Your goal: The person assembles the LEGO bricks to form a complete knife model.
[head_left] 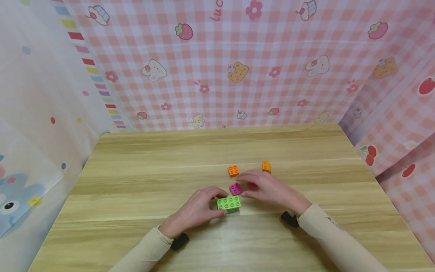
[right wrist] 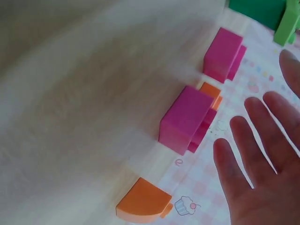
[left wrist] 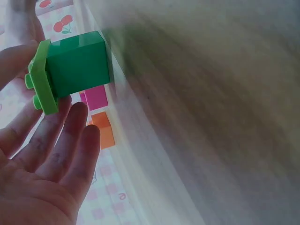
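Observation:
My left hand (head_left: 200, 207) grips a stack of toy building bricks by its sides, thumb at the front and fingers behind. On top of the stack is a light green studded plate (head_left: 228, 203); below it is a dark green brick (left wrist: 78, 63). My right hand (head_left: 265, 187) hovers with fingers spread loosely and nothing between them. Just left of its fingertips lies a magenta brick (head_left: 236, 189), right behind the green stack. A second magenta brick (right wrist: 187, 117) is under the right hand, mostly hidden by it in the head view.
Behind the hands, a square orange brick (head_left: 233, 171) lies on the wooden table (head_left: 142, 162). A rounded orange brick (head_left: 266, 166) sits farther right, just beyond the right hand. Pink checked cloth (head_left: 217, 49) hangs along the table's back edge.

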The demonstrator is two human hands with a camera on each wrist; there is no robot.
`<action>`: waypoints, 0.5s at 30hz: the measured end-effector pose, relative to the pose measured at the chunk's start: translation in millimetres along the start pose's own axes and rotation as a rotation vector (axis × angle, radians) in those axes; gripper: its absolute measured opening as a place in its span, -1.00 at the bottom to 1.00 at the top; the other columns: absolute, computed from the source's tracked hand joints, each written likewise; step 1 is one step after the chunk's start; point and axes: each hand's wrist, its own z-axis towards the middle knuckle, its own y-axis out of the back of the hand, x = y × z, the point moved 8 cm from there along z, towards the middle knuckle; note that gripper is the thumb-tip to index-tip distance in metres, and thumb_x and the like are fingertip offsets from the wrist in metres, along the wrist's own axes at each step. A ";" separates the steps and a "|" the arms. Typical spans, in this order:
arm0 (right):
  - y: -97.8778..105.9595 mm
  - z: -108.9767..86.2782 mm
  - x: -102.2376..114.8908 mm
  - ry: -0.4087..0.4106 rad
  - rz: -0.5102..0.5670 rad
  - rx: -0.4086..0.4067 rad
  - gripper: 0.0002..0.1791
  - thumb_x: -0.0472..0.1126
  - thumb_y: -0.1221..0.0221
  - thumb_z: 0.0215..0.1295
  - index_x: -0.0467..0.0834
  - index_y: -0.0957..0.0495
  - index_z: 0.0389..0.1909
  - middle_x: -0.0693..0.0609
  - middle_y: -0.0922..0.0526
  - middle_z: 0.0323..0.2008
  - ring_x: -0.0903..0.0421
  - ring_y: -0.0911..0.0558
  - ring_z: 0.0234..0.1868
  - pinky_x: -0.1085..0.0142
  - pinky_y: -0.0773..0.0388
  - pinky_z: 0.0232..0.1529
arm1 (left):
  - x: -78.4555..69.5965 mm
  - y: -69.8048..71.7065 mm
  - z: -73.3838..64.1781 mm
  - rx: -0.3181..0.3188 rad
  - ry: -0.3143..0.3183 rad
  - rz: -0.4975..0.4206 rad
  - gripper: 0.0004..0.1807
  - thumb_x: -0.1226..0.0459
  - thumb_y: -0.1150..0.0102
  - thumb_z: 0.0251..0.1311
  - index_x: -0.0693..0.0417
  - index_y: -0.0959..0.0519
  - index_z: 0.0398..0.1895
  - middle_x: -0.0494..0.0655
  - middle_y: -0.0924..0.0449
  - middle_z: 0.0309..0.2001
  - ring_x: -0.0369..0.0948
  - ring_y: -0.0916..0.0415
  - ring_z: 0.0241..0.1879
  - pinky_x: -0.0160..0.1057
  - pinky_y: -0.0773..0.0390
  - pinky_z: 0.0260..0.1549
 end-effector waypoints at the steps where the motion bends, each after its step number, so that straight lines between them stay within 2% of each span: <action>1: -1.2 2.2 -1.0 0.007 0.001 0.016 -0.48 -0.03 -0.38 0.37 -0.13 -0.60 0.29 -0.01 -0.62 0.28 -0.03 -0.56 0.30 0.00 -0.52 0.32 | -0.1 0.4 -0.7 -0.001 -0.003 0.003 -0.51 0.14 -0.52 0.18 0.07 -0.62 0.14 -0.09 -0.69 0.07 -0.18 -0.62 0.01 -0.11 -0.62 0.05; 7: -8.6 11.9 -3.9 0.037 -0.025 0.085 -0.51 -0.09 -0.41 0.34 -0.11 -0.62 0.26 0.01 -0.66 0.22 0.00 -0.60 0.25 0.02 -0.53 0.30 | 1.7 1.0 -4.5 -0.006 0.002 -0.016 -0.53 0.18 -0.52 0.18 0.06 -0.62 0.13 -0.11 -0.69 0.06 -0.19 -0.62 -0.01 -0.14 -0.63 0.05; 15: -17.0 19.0 0.3 0.114 -0.141 0.097 -0.68 -0.15 -0.38 0.37 -0.04 -0.70 0.12 0.10 -0.73 0.09 0.10 -0.65 0.17 0.13 -0.57 0.26 | 4.4 1.8 -7.4 -0.039 0.003 -0.072 -0.60 0.25 -0.49 0.19 0.10 -0.65 0.09 -0.10 -0.72 0.02 -0.21 -0.64 -0.05 -0.16 -0.65 0.03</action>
